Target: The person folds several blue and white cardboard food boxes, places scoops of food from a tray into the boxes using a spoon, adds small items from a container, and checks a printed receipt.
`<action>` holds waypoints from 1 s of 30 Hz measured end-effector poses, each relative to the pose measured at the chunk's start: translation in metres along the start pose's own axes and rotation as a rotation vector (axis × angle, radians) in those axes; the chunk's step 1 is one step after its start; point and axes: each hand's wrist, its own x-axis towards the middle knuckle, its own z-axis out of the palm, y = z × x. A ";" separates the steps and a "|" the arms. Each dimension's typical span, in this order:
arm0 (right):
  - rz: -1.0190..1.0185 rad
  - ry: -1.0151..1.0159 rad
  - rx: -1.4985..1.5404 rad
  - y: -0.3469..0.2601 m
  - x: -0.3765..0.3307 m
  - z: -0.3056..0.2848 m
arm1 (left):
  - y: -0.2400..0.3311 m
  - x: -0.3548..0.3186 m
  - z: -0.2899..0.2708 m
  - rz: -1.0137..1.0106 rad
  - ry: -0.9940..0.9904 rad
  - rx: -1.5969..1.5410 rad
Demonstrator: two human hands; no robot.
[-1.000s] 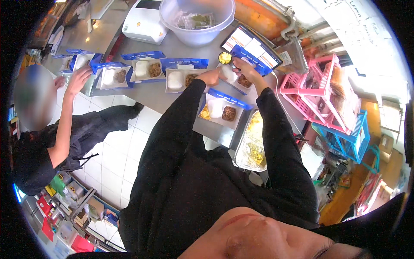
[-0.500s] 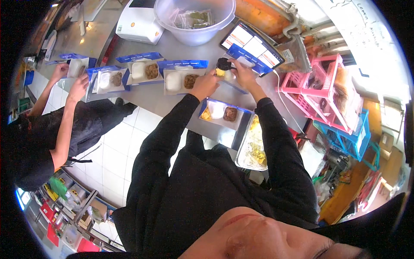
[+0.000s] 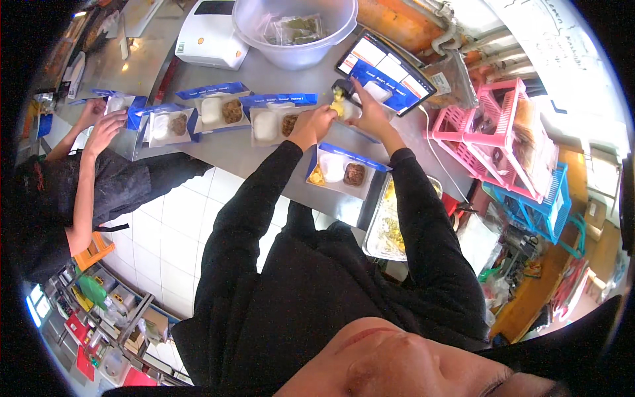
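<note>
My right hand [image 3: 372, 118] grips a small black scoop [image 3: 342, 87], tipped, with yellow food like scrambled egg [image 3: 338, 102] at its mouth. Close against that food is my left hand [image 3: 316, 124], its fingers pressed together; what they hold, if anything, is hidden. Beneath both hands is a blue-and-white meal box [image 3: 377, 91] with white rice in it, partly covered by my hands. Nearer me, an open box [image 3: 357, 190] holds yellow egg, rice and brown meat. By my right forearm, a foil-coloured tray [image 3: 377, 247] contains more yellow egg.
Several open boxes [image 3: 173, 141] of rice and meat line the counter leftward. A co-worker's hands [image 3: 102, 122] hold another box at far left. Behind are a white printer [image 3: 210, 40], a clear tub [image 3: 297, 54] and a tablet [image 3: 347, 61]; pink baskets [image 3: 473, 142] stand at right.
The scoop has tipped over and yellow egg now shows spilling at its mouth. My right hand has turned with it. At far left the co-worker's hands have shifted on their box.
</note>
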 end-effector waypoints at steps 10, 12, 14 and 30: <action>0.233 0.010 0.005 -0.010 -0.005 -0.007 | -0.008 -0.001 0.005 0.040 0.015 0.019; 0.228 -0.003 0.013 0.001 -0.003 -0.012 | -0.004 0.004 0.003 0.051 -0.020 0.021; 0.220 -0.018 0.014 0.005 -0.002 -0.014 | 0.000 0.009 -0.001 0.046 -0.061 0.060; 0.735 -0.173 1.238 0.039 -0.020 -0.022 | 0.050 -0.102 -0.074 -0.310 0.388 -0.826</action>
